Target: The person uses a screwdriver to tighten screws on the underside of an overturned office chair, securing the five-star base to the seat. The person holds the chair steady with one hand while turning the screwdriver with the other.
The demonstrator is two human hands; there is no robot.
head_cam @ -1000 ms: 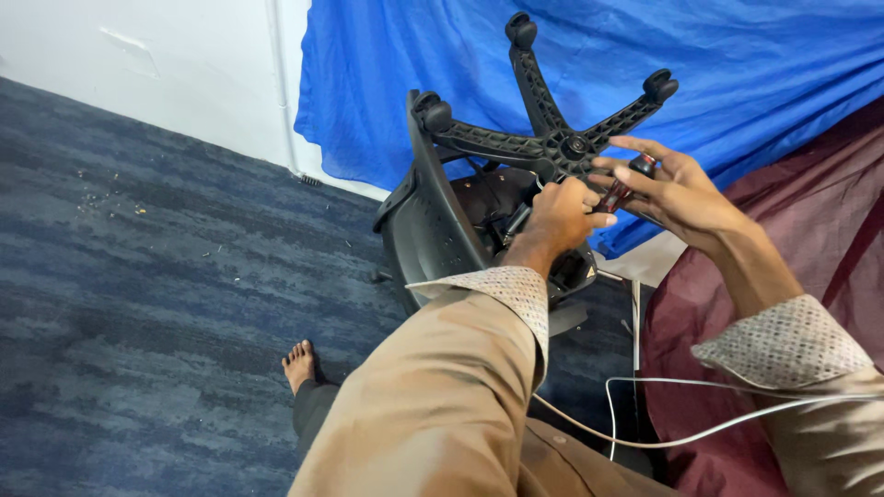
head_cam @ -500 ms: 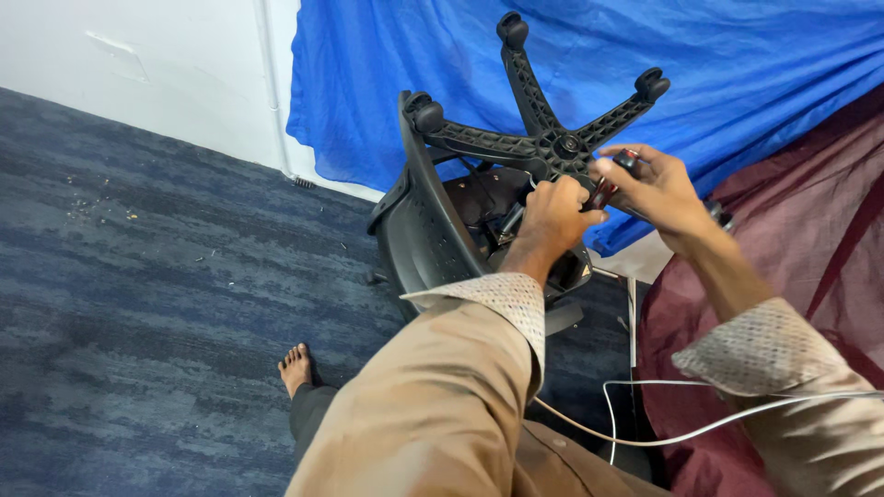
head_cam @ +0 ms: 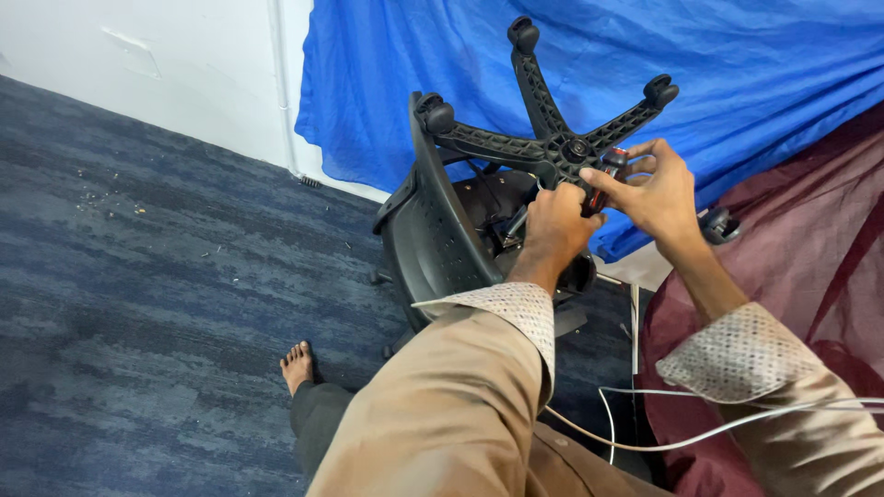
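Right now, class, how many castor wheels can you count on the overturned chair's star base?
3 show. One at the top spoke's tip, one at the left spoke's tip, one at the right spoke's tip. The lower spokes lie behind the hands, so more wheels may be hidden.

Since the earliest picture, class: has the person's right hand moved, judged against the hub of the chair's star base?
Yes. The right hand has closed in leftward towards the hub, its fingers now curled round the red-and-black screwdriver handle beside the left hand.

1. The chair (head_cam: pixel 442 230) and its star base (head_cam: pixel 543 138) are black.
2. The tool handle (head_cam: pixel 603 175) is red and black.
3. The drape (head_cam: pixel 645 55) is blue.
4. The carpet (head_cam: pixel 138 276) is mottled grey-blue.
5. The sleeves (head_cam: pixel 460 405) are tan with dotted cuffs.
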